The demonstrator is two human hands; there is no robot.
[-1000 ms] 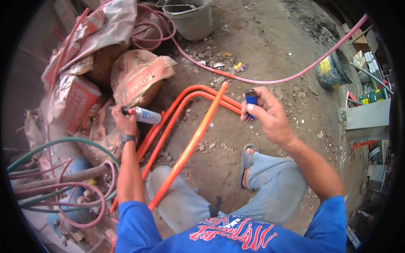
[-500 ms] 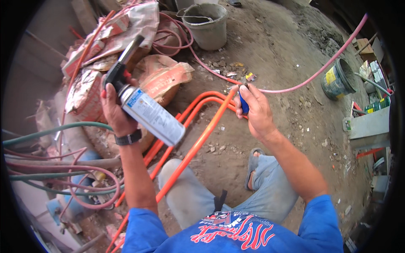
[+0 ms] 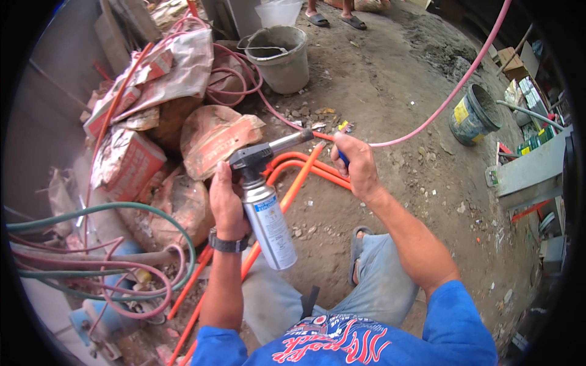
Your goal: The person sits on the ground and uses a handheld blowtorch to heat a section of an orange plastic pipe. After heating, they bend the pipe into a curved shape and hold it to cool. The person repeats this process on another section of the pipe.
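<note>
A gas torch on a silver-white canister (image 3: 268, 226) is gripped near its black head by my left hand (image 3: 227, 204), fingers wrapped around it. Its metal nozzle (image 3: 292, 142) points right, toward my right hand (image 3: 361, 163). That hand is closed on a small blue lighter (image 3: 343, 157), mostly covered by the fingers. Whether any flame is lit, I cannot tell. An orange plastic pipe (image 3: 299, 183) slants up from beside my left forearm, its upper end just below the nozzle tip. Bent orange pipes (image 3: 332, 174) lie behind it.
A grey bucket (image 3: 287, 67) stands at the back, near another person's sandalled feet (image 3: 336, 19). Torn sacks (image 3: 131, 161) are heaped at left, with coiled green and pink hoses (image 3: 165, 293) below. A pink hose (image 3: 452, 100) crosses the dirt floor toward a dark bucket (image 3: 473, 119) at right.
My left hand has moved right, and the torch has swung so its nozzle points toward my right hand. The lighter remains in my right hand. Another person's feet now show at the top.
</note>
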